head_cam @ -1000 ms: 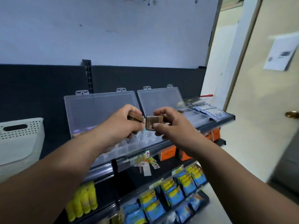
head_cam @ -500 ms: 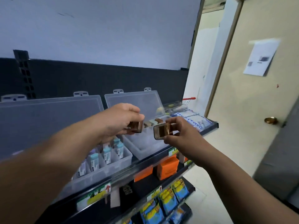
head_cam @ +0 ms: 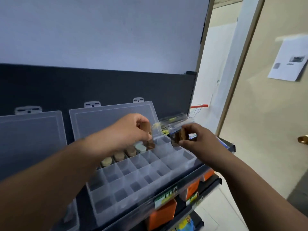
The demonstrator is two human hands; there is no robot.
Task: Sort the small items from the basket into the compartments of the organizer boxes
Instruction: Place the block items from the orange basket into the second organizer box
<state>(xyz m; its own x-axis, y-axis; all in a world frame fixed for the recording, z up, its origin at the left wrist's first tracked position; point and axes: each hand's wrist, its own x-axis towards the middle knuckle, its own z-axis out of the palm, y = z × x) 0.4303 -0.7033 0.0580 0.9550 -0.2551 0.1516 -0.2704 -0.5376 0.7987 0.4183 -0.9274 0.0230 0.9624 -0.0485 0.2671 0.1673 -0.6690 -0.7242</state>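
Observation:
A clear organizer box point(head_cam: 160, 185) with many small compartments lies open on the top shelf, its lid point(head_cam: 106, 120) leaning against the dark back panel. Several small round items point(head_cam: 120, 156) fill the back row. My left hand point(head_cam: 128, 130) pinches a small brown item point(head_cam: 147, 130) over the back row, its lower end at a compartment. My right hand point(head_cam: 198, 140) holds another small brown boxed item point(head_cam: 179, 136) just above the box's right back corner. The basket is not in view.
A second open organizer lid point(head_cam: 31, 130) stands to the left. Another clear case point(head_cam: 176, 122) and a tiny shopping cart point(head_cam: 198, 109) sit at the shelf's right end. Orange boxes point(head_cam: 161, 214) hang on the shelf below. A door point(head_cam: 275, 130) is at right.
The view has swung right and down onto the right-hand organizer. Both hands have moved with their brown items over its back row; my left hand has lowered its item to a compartment.

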